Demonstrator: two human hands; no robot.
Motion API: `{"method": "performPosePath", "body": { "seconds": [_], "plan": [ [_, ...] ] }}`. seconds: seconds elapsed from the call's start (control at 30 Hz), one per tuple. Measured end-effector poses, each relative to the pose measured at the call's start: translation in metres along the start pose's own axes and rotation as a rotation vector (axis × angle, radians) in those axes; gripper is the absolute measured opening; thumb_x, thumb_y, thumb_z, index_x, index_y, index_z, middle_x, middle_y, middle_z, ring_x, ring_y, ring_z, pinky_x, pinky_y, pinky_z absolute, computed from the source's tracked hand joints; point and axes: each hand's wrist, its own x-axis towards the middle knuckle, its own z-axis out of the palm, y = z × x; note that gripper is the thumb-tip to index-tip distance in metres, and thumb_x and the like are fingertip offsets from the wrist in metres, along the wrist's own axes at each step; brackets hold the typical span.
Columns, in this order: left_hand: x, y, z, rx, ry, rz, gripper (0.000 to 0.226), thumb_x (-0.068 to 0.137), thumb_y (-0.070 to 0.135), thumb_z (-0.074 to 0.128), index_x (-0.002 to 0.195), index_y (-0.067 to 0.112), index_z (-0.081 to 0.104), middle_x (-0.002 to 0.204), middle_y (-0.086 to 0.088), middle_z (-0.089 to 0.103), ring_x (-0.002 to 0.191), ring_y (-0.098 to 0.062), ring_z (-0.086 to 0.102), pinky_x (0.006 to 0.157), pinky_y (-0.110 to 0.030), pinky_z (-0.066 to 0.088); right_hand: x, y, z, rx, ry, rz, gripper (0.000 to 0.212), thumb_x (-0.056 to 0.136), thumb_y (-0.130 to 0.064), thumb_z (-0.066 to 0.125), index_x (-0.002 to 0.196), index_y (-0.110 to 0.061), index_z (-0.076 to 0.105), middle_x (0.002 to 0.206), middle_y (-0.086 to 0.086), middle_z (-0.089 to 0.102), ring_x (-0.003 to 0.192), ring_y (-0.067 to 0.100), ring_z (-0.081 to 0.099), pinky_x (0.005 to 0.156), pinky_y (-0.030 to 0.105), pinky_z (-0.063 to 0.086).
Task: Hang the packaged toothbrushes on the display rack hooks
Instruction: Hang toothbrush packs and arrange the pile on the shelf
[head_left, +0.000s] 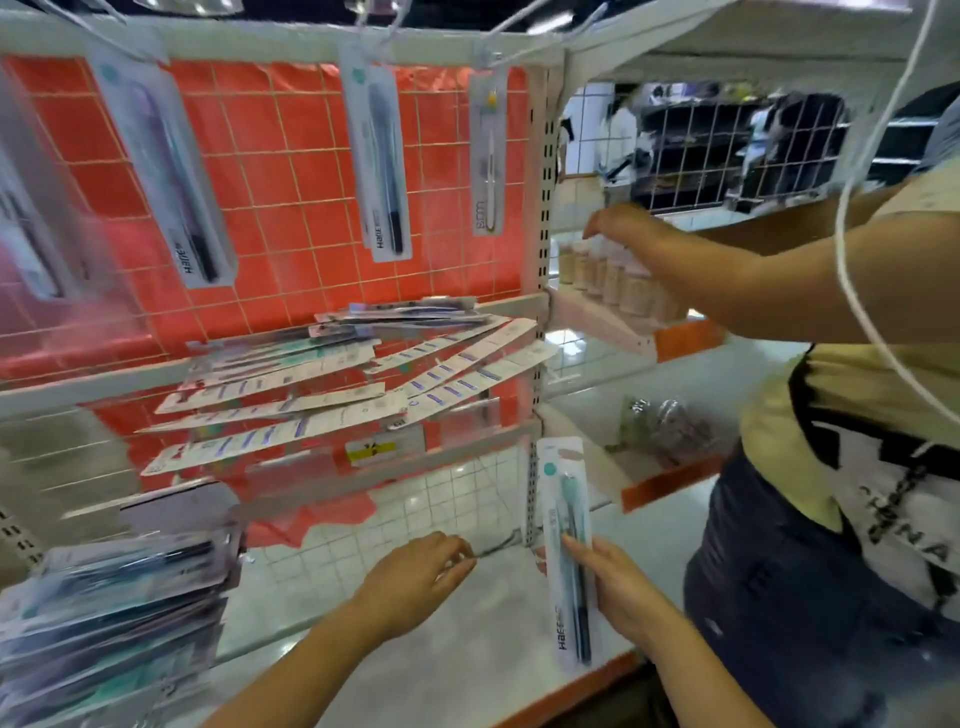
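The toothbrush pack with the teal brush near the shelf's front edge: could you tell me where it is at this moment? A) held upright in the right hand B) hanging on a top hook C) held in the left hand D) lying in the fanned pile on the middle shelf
A: the right hand grips the toothbrush pack upright, while the left hand holds no pack.

Hanging packs (382, 161) and another person's arm (727, 270) (reaching across) crowd the wire grid (291, 171).

head cam | worn, faces forward-down | close on display rack (291, 208) | single view
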Motion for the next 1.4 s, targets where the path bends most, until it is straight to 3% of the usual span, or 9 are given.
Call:
{"method": "performPosePath", "body": {
  "seconds": [0.2, 0.4, 0.57, 0.73, 0.83, 0.97, 1.13, 1.3, 1.4],
  "plan": [
    [0.035, -0.042, 0.088, -0.024, 0.008, -0.074, 0.036, 0.097, 0.051, 0.031, 0.122, 0.035, 0.052, 0.120, 0.012, 0.054, 0.106, -0.005, 0.052, 0.087, -0.023, 0.042, 0.059, 0.052, 0.001, -0.062, 0.005, -0.071, 0.036, 0.094, -0.030, 0.052, 0.122, -0.008, 0.057, 0.100, 0.006, 0.073, 0.096, 0.020, 0.068, 0.080, 0.027, 0.053],
    [0.065, -0.098, 0.164, 0.038, 0.122, -0.138, 0.031, 0.098, 0.047, 0.032, 0.116, 0.035, 0.054, 0.112, 0.012, 0.056, 0.104, -0.007, 0.053, 0.086, -0.024, 0.043, 0.117, 0.121, -0.005, -0.024, -0.037, -0.153, 0.033, 0.086, -0.029, 0.058, 0.110, -0.007, 0.063, 0.099, 0.015, 0.072, 0.091, 0.025, 0.070, 0.070, 0.026, 0.055],
    [0.057, -0.140, 0.205, 0.055, 0.257, -0.159, 0.030, 0.098, 0.048, 0.034, 0.116, 0.035, 0.054, 0.108, 0.015, 0.054, 0.103, -0.005, 0.054, 0.084, -0.021, 0.042, 0.145, 0.170, 0.001, 0.037, -0.067, -0.203, 0.018, 0.092, -0.025, 0.053, 0.108, -0.019, 0.059, 0.098, 0.010, 0.074, 0.089, 0.022, 0.071, 0.065, 0.025, 0.056],
    [0.035, -0.140, 0.187, 0.133, 0.291, -0.171, 0.050, 0.090, 0.065, 0.027, 0.123, 0.036, 0.051, 0.119, 0.013, 0.056, 0.101, -0.003, 0.052, 0.084, -0.020, 0.041, 0.139, 0.167, 0.018, 0.082, -0.083, -0.273, 0.030, 0.077, -0.031, 0.060, 0.106, -0.025, 0.060, 0.095, 0.013, 0.073, 0.088, 0.026, 0.071, 0.075, 0.036, 0.053],
    [0.032, -0.131, 0.154, 0.222, 0.355, -0.142, 0.039, 0.097, 0.054, 0.033, 0.129, 0.036, 0.048, 0.125, 0.015, 0.056, 0.110, -0.003, 0.052, 0.085, -0.018, 0.039, 0.132, 0.146, 0.030, 0.054, -0.106, -0.346, 0.040, 0.072, -0.032, 0.063, 0.110, -0.020, 0.060, 0.093, 0.012, 0.074, 0.085, 0.025, 0.071, 0.073, 0.036, 0.053],
    [0.031, -0.119, 0.124, 0.267, 0.445, -0.123, 0.037, 0.098, 0.050, 0.032, 0.126, 0.034, 0.051, 0.116, 0.010, 0.062, 0.098, -0.009, 0.058, 0.065, -0.016, 0.039, 0.121, 0.123, 0.042, 0.039, -0.127, -0.443, 0.037, 0.079, -0.029, 0.062, 0.113, -0.015, 0.061, 0.092, 0.012, 0.073, 0.083, 0.028, 0.071, 0.068, 0.034, 0.055],
    [0.024, -0.110, 0.114, 0.215, 0.508, -0.116, 0.038, 0.099, 0.051, 0.031, 0.124, 0.033, 0.052, 0.109, 0.011, 0.064, 0.091, -0.006, 0.059, 0.075, -0.021, 0.047, 0.107, 0.095, 0.056, 0.008, -0.188, -0.522, 0.038, 0.077, -0.035, 0.060, 0.112, -0.021, 0.061, 0.086, 0.007, 0.073, 0.077, 0.020, 0.070, 0.067, 0.030, 0.056],
    [0.021, -0.103, 0.119, 0.162, 0.533, -0.085, 0.033, 0.099, 0.048, 0.032, 0.115, 0.031, 0.056, 0.108, 0.013, 0.063, 0.090, -0.004, 0.058, 0.080, -0.022, 0.048, 0.104, 0.069, 0.063, -0.006, -0.180, -0.604, 0.039, 0.076, -0.039, 0.061, 0.113, -0.025, 0.063, 0.090, 0.002, 0.070, 0.084, 0.019, 0.066, 0.083, 0.038, 0.056],
    [0.022, -0.101, 0.123, 0.149, 0.520, -0.073, 0.035, 0.098, 0.051, 0.032, 0.116, 0.032, 0.056, 0.107, 0.015, 0.062, 0.090, -0.003, 0.058, 0.082, -0.022, 0.050, 0.109, 0.053, 0.066, -0.012, -0.178, -0.628, 0.040, 0.078, -0.038, 0.062, 0.114, -0.021, 0.062, 0.086, 0.002, 0.069, 0.081, 0.019, 0.065, 0.083, 0.040, 0.055]
  ]
}}
